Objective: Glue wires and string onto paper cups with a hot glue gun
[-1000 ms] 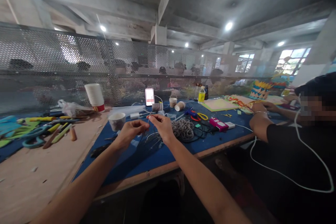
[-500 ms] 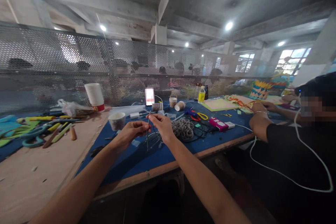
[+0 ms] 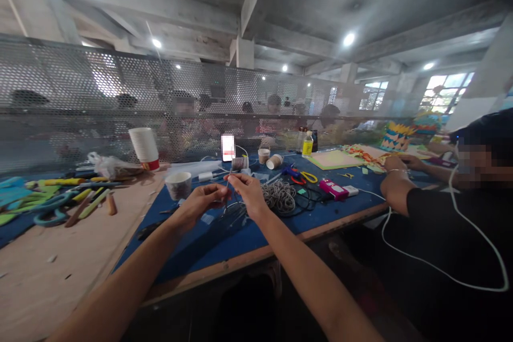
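Observation:
Fingertips pinched, my left hand [image 3: 204, 199] and my right hand [image 3: 249, 192] meet above the blue table surface [image 3: 188, 248]. Between them they hold a thin grey cord [image 3: 226, 207], whose lower end hangs below the fingers. My right hand grips it a little higher than my left. Just right of my right hand lies a tangled bundle of grey cord [image 3: 280, 196], partly covered by that hand. A white paper cup [image 3: 178, 186] stands left of my hands, and a lit phone [image 3: 228, 148] is propped upright behind them.
Scissors [image 3: 54, 208] and wooden-handled tools [image 3: 111, 204] lie at left, near stacked paper cups [image 3: 143, 144]. Yellow-handled pliers [image 3: 309, 177], a magenta box [image 3: 333, 189] and a yellow-labelled bottle [image 3: 307, 145] are at right. A co-worker [image 3: 452, 219] sits there, a white cable [image 3: 425, 264] hanging alongside.
The hanging end of the cord looks shorter and less distinct below my fingers. Both hands stay in nearly the same place, still pinching it.

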Motion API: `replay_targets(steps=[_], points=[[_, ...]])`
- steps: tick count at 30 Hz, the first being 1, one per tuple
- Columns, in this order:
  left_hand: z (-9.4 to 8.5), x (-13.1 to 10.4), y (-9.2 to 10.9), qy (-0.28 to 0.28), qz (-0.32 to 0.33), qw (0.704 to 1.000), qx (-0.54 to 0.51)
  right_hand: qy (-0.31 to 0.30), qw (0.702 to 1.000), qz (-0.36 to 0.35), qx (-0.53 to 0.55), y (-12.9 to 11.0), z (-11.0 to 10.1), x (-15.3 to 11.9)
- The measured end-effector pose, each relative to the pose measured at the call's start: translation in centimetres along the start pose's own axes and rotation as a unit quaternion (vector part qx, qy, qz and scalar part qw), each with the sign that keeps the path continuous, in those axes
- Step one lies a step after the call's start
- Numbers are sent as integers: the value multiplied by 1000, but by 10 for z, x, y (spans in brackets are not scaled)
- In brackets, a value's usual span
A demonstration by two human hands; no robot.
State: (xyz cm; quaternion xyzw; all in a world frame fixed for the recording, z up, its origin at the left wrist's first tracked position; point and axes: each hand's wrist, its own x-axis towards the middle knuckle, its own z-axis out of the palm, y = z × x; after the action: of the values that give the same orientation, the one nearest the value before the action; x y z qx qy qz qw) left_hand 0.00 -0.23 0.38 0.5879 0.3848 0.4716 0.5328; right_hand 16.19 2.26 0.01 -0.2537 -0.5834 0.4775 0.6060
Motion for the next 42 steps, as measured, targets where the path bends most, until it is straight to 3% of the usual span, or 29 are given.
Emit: replay_targets(steps=[4, 15, 22, 32, 35, 39, 42], points=[[-4, 0, 1, -42, -39, 997, -45, -8, 1000, 5, 15, 0, -1, -1], [1, 0, 1, 50, 22, 998, 35, -11, 1000, -11, -18, 0, 1, 0], [-1, -2, 5, -38, -63, 997, -29, -1, 1000, 15, -19, -3, -1, -2], [-1, 2, -2, 65, -7, 998, 25, 0, 999, -11, -48, -2, 0, 0], [0, 0, 1, 39, -12, 999, 23, 8, 999, -3, -43, -1, -1, 0], [-1, -3, 6, -47, -62, 997, 8, 20, 1000, 11, 6, 1, -4, 2], [-2, -3, 5, -43, -59, 997, 24, 10, 999, 12, 27, 3, -4, 3]])
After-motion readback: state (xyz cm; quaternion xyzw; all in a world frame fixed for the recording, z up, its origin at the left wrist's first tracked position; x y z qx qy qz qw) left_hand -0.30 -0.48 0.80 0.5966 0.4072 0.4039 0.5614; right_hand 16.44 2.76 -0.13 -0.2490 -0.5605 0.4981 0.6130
